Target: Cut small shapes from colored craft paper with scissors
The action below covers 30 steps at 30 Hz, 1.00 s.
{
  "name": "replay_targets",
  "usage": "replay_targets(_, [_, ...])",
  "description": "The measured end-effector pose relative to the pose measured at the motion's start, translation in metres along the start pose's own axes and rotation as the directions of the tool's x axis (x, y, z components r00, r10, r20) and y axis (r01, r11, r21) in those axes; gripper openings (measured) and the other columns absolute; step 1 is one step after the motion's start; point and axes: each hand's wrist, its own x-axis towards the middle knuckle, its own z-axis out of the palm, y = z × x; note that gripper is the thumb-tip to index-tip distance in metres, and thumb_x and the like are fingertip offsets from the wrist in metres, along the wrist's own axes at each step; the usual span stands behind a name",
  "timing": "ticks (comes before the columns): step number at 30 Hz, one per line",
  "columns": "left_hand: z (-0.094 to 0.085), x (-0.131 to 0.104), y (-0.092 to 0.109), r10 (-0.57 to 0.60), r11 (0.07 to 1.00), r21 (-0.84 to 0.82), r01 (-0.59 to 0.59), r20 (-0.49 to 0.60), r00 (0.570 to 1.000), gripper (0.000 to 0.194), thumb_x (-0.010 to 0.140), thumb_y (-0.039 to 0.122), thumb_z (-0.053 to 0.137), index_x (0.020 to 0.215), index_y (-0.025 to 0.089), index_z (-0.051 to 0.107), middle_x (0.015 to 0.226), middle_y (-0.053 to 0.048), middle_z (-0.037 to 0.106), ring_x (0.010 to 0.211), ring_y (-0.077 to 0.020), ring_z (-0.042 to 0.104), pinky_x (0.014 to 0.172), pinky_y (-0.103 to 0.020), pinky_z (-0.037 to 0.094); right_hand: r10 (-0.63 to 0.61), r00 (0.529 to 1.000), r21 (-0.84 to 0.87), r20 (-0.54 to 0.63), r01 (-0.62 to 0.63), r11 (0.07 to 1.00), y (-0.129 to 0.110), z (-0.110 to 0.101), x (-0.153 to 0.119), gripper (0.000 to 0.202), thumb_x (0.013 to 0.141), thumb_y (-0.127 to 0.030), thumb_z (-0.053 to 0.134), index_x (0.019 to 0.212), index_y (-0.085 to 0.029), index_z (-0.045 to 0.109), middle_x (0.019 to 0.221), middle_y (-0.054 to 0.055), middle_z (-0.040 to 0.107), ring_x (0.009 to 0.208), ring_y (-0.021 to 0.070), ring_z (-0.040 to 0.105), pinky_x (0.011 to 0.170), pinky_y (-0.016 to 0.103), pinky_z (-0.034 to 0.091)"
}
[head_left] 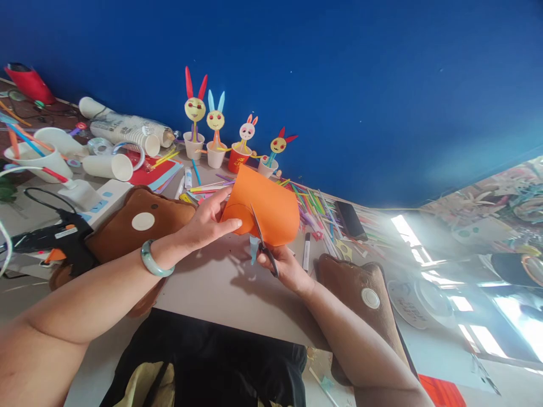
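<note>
An orange sheet of paper (274, 206), curved at its right side, is held up above the table. My left hand (212, 220) grips its lower left part, thumb on the front, fingers partly hidden behind. A round outline shows on the paper beside that thumb. My right hand (284, 268) is closed on the dark handles of scissors (262, 240), whose blades point up and lie against the paper near the outline. Light blue scraps (253, 249) are just below the paper.
Four rabbit-faced figures in cups (216, 155) stand along the blue wall. Colourful sticks (314, 206), a phone (351, 220) and a marker (306, 251) lie right of the paper. Brown cushions (123, 217) flank the work area. A black glue gun (70, 237) and paper cups (108, 168) are at left.
</note>
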Motion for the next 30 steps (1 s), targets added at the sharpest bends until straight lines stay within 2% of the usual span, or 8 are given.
replay_targets(7, [0.0008,0.0002,0.0034,0.009,1.0,-0.009,-0.009,0.005,1.0,0.059,0.078,0.024,0.071,0.134,0.02,0.054,0.13,-0.012,0.066,0.103,-0.026,0.07,0.082,-0.033,0.061,0.014,1.0,0.025,0.018,-0.014,1.0,0.0024,-0.0014,0.0006,0.061,0.072,-0.077,0.064,0.066,-0.021,0.041,0.065,-0.004,0.032,0.061,0.0104,0.029,0.055,0.026,0.024])
replay_targets(13, [0.0015,0.0003,0.0061,0.016,1.0,0.024,-0.016,-0.007,1.0,0.059,0.077,0.026,0.072,0.133,0.02,0.056,0.127,-0.012,0.067,0.105,-0.0286,0.07,0.083,-0.037,0.06,0.035,0.999,0.035,0.014,-0.035,0.999,0.0051,-0.0026,0.0007,0.062,0.071,-0.076,0.066,0.066,-0.021,0.039,0.065,-0.005,0.032,0.061,0.0105,0.029,0.056,0.027,0.024])
replay_targets(23, [-0.001,0.0005,0.0036,0.018,1.0,-0.006,-0.018,0.023,1.0,0.058,0.079,0.023,0.069,0.135,0.02,0.053,0.123,-0.011,0.068,0.096,-0.0257,0.07,0.076,-0.034,0.06,-0.033,0.999,0.091,0.03,0.03,0.995,0.0049,-0.0052,0.0025,0.059,0.072,-0.071,0.071,0.066,-0.021,0.04,0.064,-0.005,0.034,0.06,0.0095,0.028,0.054,0.026,0.022])
replay_targets(30, [-0.0031,0.0008,0.0032,-0.013,1.0,-0.02,0.013,-0.007,1.0,0.063,0.077,0.023,0.072,0.137,0.02,0.052,0.117,-0.01,0.069,0.087,-0.0238,0.071,0.068,-0.031,0.058,0.029,0.999,0.069,0.015,-0.03,0.997,-0.0019,-0.0076,0.0008,0.062,0.067,-0.074,0.072,0.065,-0.02,0.043,0.062,-0.006,0.035,0.059,0.0092,0.03,0.054,0.027,0.022])
